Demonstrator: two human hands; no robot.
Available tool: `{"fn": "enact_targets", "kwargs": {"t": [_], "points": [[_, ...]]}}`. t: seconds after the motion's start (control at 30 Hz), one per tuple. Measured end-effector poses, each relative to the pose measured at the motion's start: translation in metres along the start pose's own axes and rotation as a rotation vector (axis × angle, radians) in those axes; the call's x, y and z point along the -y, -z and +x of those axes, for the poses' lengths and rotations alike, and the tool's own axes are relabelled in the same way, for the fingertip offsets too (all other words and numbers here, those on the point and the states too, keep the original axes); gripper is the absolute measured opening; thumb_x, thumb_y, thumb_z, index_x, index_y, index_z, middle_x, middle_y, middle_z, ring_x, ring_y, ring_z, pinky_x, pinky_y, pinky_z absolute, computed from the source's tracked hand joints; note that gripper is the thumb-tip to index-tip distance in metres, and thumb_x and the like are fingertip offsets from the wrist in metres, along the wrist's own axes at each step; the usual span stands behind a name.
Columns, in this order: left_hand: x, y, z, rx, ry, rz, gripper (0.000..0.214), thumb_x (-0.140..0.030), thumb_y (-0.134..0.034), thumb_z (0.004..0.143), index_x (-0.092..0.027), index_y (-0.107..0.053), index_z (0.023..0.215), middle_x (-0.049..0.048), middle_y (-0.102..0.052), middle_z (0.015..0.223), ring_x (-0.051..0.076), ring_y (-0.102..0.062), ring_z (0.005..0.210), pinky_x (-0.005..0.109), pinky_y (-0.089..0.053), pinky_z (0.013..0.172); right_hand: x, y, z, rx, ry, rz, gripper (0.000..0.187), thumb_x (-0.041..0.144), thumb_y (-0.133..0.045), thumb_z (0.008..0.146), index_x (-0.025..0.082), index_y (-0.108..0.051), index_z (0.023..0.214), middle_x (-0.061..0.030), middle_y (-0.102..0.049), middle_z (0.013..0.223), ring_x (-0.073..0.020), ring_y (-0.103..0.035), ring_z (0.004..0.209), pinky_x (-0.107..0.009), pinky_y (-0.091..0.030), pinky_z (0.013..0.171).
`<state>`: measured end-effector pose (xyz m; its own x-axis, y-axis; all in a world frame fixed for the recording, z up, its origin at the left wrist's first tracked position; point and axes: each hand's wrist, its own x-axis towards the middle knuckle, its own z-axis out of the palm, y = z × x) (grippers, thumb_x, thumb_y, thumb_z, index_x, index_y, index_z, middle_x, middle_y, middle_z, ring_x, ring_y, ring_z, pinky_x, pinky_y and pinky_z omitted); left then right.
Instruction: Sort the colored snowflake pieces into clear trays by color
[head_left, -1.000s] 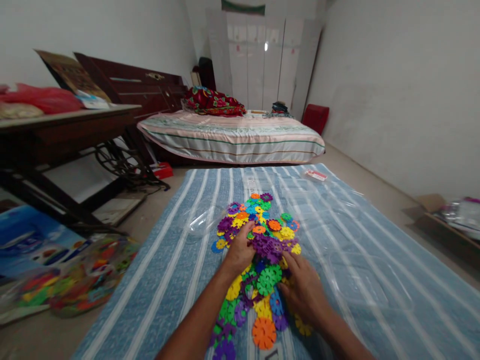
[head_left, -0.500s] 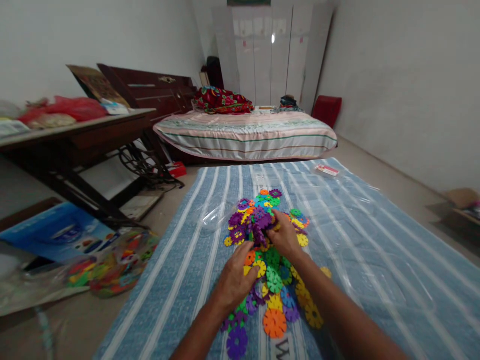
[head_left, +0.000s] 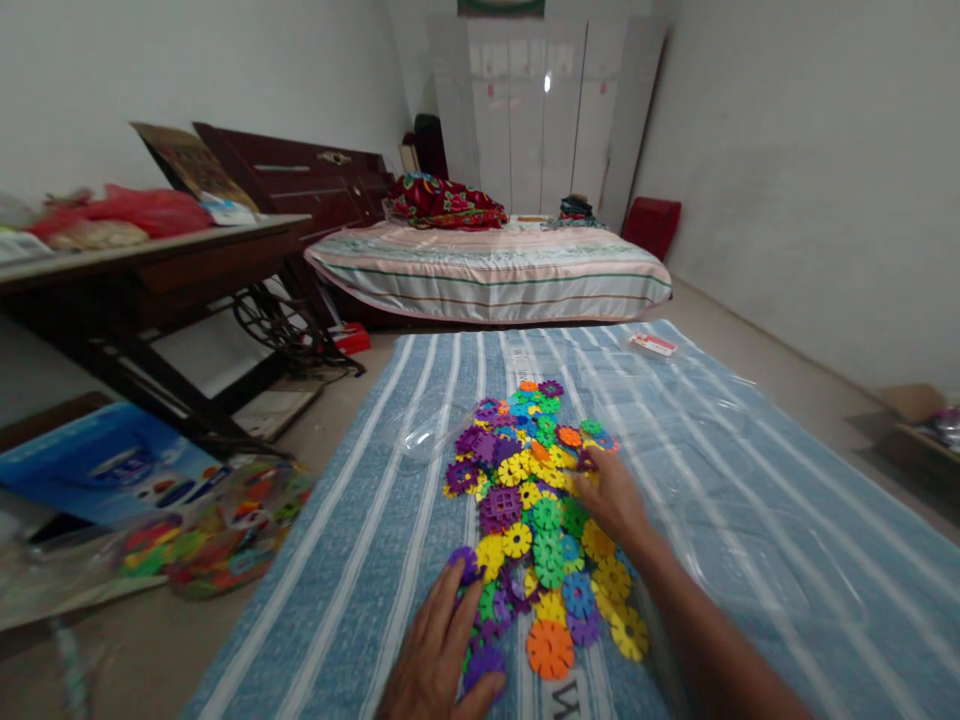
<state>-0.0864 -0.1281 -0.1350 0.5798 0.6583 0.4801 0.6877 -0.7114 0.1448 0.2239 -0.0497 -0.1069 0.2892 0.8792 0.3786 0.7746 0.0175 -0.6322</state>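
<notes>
A heap of notched plastic building discs [head_left: 550, 560] in purple, yellow, green, orange and blue lies on a blue striped cloth [head_left: 360, 510]. My right hand [head_left: 613, 492] is at the heap's right side, fingers closed on a small purple disc [head_left: 585, 459] that they partly hide. At the near left edge, my left hand [head_left: 436, 640] lies with fingers stretched out over several purple discs [head_left: 484, 664], holding nothing. A purple square piece [head_left: 500, 509] with a grid of holes sits mid-left in the heap. Close to me lies a large orange disc [head_left: 550, 649].
Clear plastic packaging [head_left: 772, 550] is spread on the cloth's right, and a clear plastic lid [head_left: 424, 436] lies left of the heap. A red and white card [head_left: 652, 344] is at the far edge. Left on the floor is a bag of colourful pieces [head_left: 240, 530].
My hands have drawn apart: the right moved rightward, the left back toward me and opened. The bunched purple pieces between them now lie on the heap, exposing yellow discs.
</notes>
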Motion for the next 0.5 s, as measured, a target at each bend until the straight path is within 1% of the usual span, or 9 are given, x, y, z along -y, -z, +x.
{"fn": "enact_targets", "kwargs": {"t": [0.1, 0.17, 0.23, 0.3, 0.4, 0.47, 0.5], "points": [[-0.014, -0.001, 0.017, 0.047, 0.112, -0.066, 0.079, -0.026, -0.061, 0.082, -0.025, -0.025, 0.152, 0.0137, -0.033, 0.157, 0.031, -0.041, 0.138, 0.043, -0.046, 0.107, 0.017, -0.008, -0.014, 0.068, 0.033, 0.161, 0.031, 0.029, -0.056, 0.082, 0.021, -0.064, 0.112, -0.0082, -0.068, 0.107, -0.0250, -0.062, 0.102, -0.043, -0.051, 0.091], [-0.018, -0.002, 0.030, 0.080, 0.126, -0.117, 0.081, -0.023, -0.060, 0.083, -0.026, -0.021, 0.153, 0.0132, -0.030, 0.158, 0.031, -0.039, 0.140, 0.044, -0.046, 0.107, 0.027, -0.007, -0.023, 0.096, 0.104, 0.269, 0.036, 0.029, -0.055, 0.083, 0.022, -0.062, 0.117, -0.0078, -0.067, 0.115, -0.0240, -0.062, 0.107, -0.042, -0.051, 0.094], [-0.018, -0.005, 0.043, 0.083, 0.110, -0.147, 0.080, -0.022, -0.058, 0.085, -0.026, -0.018, 0.154, 0.0135, -0.028, 0.159, 0.030, -0.037, 0.141, 0.044, -0.047, 0.107, 0.030, 0.002, -0.033, 0.099, 0.160, 0.305, 0.039, 0.029, -0.053, 0.085, 0.023, -0.059, 0.124, -0.0078, -0.065, 0.122, -0.0235, -0.060, 0.114, -0.042, -0.050, 0.098], [-0.017, -0.008, 0.056, 0.070, 0.094, -0.153, 0.078, -0.021, -0.055, 0.087, -0.024, -0.016, 0.155, 0.0140, -0.026, 0.160, 0.029, -0.035, 0.142, 0.044, -0.046, 0.108, 0.024, 0.015, -0.045, 0.091, 0.187, 0.260, 0.043, 0.030, -0.053, 0.087, 0.024, -0.056, 0.129, -0.0082, -0.063, 0.127, -0.0237, -0.058, 0.119, -0.043, -0.048, 0.102], [-0.015, -0.014, 0.074, 0.054, 0.068, -0.133, 0.077, -0.019, -0.052, 0.089, -0.023, -0.012, 0.155, 0.0148, -0.025, 0.160, 0.028, -0.033, 0.143, 0.044, -0.044, 0.109, 0.001, 0.035, -0.073, 0.101, 0.171, 0.111, 0.046, 0.037, -0.056, 0.087, 0.024, -0.055, 0.131, -0.0111, -0.060, 0.130, -0.0263, -0.057, 0.121, -0.045, -0.048, 0.102], [-0.014, -0.018, 0.085, 0.031, 0.040, -0.113, 0.076, -0.017, -0.050, 0.090, -0.023, -0.011, 0.155, 0.0153, -0.026, 0.159, 0.027, -0.033, 0.143, 0.044, -0.044, 0.110, -0.016, 0.042, -0.097, 0.130, 0.162, 0.009, 0.050, 0.043, -0.059, 0.086, 0.023, -0.056, 0.132, -0.0132, -0.058, 0.132, -0.0291, -0.056, 0.121, -0.047, -0.049, 0.100], [-0.014, -0.020, 0.089, 0.020, 0.027, -0.105, 0.076, -0.017, -0.050, 0.090, -0.022, -0.011, 0.155, 0.0154, -0.027, 0.159, 0.027, -0.033, 0.143, 0.043, -0.044, 0.110, -0.022, 0.044, -0.109, 0.141, 0.175, -0.034, 0.055, 0.048, -0.062, 0.084, 0.023, -0.055, 0.133, -0.0142, -0.056, 0.134, -0.0310, -0.055, 0.123, -0.049, -0.049, 0.100]]}}
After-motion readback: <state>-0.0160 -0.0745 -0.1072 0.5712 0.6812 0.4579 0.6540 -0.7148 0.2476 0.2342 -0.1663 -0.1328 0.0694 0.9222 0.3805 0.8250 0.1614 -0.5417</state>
